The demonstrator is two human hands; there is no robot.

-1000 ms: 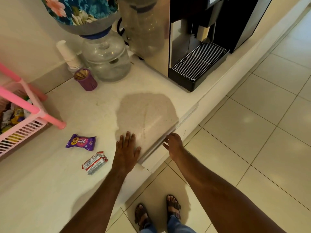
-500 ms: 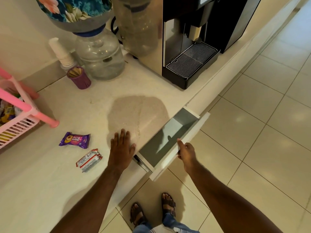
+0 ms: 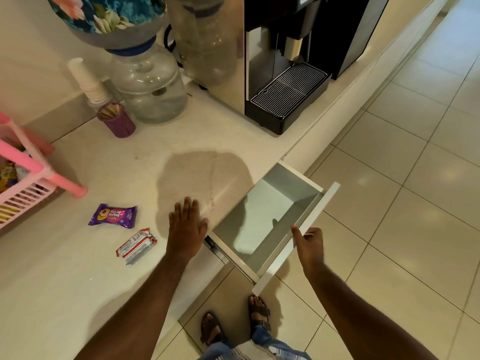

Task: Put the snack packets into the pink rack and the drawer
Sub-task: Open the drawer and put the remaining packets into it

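Observation:
A purple snack packet (image 3: 112, 215) and a red and white snack packet (image 3: 136, 246) lie on the white counter (image 3: 78, 268), left of my left hand (image 3: 186, 224), which rests flat on the counter with straight fingers. The white drawer (image 3: 311, 219) under the counter edge stands pulled out, and its inside looks empty. My right hand (image 3: 309, 242) grips the top of the drawer front, thumb on the inner side. The pink rack (image 3: 23, 162) stands at the left edge with several packets in its basket.
At the back of the counter stand a purple cup of sticks (image 3: 117, 120), a stack of paper cups (image 3: 87, 81), a clear water jar (image 3: 149, 87) and a black coffee machine (image 3: 285, 74). Tiled floor (image 3: 389, 178) lies to the right; my sandalled feet are below the drawer.
My right hand has pulled the drawer from closed to well open. My left hand has stayed flat on the counter. Both packets lie where they were.

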